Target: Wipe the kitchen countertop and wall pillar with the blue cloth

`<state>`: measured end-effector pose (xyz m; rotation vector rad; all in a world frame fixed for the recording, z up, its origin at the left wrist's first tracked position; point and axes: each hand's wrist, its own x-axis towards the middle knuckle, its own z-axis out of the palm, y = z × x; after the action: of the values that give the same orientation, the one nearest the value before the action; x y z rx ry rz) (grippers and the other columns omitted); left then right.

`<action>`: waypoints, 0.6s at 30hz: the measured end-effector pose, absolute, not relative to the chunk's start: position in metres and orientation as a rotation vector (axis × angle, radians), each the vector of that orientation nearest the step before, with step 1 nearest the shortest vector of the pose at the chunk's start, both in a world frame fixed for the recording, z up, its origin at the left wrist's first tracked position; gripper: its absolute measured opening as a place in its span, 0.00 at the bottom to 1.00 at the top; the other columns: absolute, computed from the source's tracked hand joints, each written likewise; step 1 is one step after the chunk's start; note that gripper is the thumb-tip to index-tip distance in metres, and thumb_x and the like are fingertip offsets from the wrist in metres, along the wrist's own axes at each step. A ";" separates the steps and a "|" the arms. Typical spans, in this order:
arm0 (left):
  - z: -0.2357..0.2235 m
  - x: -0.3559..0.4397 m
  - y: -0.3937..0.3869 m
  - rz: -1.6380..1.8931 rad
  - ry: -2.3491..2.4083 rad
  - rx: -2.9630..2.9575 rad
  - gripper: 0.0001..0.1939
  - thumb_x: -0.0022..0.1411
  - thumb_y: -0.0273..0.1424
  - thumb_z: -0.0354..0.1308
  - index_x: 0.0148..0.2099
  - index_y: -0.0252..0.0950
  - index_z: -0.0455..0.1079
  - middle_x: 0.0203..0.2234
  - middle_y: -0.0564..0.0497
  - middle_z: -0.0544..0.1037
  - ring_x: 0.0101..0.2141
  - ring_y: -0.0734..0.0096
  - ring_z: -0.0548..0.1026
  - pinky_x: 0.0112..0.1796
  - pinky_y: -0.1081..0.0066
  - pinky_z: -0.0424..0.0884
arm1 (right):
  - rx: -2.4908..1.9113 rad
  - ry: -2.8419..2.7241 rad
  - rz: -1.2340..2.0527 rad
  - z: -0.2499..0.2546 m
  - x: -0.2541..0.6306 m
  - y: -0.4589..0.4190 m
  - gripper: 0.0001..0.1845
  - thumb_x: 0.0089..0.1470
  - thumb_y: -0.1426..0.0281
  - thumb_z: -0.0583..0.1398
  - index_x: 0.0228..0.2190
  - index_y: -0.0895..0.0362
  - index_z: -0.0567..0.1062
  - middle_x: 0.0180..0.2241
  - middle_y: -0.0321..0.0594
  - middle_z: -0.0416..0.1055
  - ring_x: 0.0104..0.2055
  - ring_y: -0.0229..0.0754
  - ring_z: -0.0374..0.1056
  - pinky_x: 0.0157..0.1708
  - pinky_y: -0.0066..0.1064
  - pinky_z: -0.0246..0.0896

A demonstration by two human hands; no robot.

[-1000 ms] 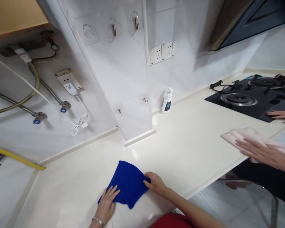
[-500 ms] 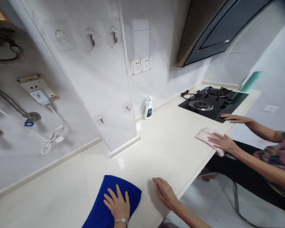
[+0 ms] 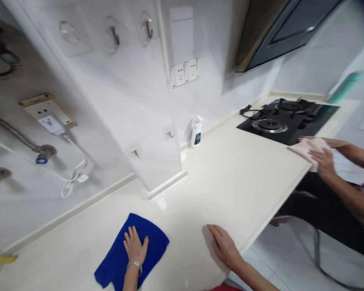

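We see the blue cloth (image 3: 154, 239) spread on the pale counter (image 3: 224, 186), directly under the left hand (image 3: 136, 247); its long axis slants from the near left, beside the left wrist, to the far right, beyond the thumb – so the hand, its fingers pointing away from us and a little left, lies at an angle across it. One far corner lies just past the left fingertips; another points to the right, toward the right hand (image 3: 226, 247); the near-left end, left of the wrist, has an uneven edge and runs out of our view at the bottom.

Our left hand is flat and spread, palm down on the cloth, pressing rather than gripping (a silvery band (image 3: 135, 265) circles its wrist); our right hand is unclenched, its fingers extended close together, to the right of the cloth and apart from it – whether it touches the counter we cannot tell.

Beyond and between our two hands, near the wall, a white spray bottle (image 3: 196, 135) stands upright; well to the right of our right hand, and farther off, a co-worker's hand (image 3: 324, 162) rests on a pale pink cloth (image 3: 305, 150), near the black cooktop (image 3: 283, 128).
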<state>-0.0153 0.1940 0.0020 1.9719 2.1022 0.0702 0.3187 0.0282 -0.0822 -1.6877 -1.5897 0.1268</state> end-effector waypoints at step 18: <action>-0.010 0.017 0.325 0.128 1.970 2.322 0.31 0.68 0.38 0.33 0.70 0.37 0.45 0.71 0.45 0.49 0.70 0.49 0.42 0.68 0.46 0.45 | -1.802 -1.851 -0.152 -0.090 0.325 0.020 0.27 0.60 0.69 0.54 0.60 0.54 0.64 0.51 0.48 0.71 0.51 0.49 0.70 0.47 0.39 0.72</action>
<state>0.0175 0.3248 -0.0104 2.3224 1.9697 0.1277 0.3248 0.0201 -0.0899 -1.8016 -1.8512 -0.1523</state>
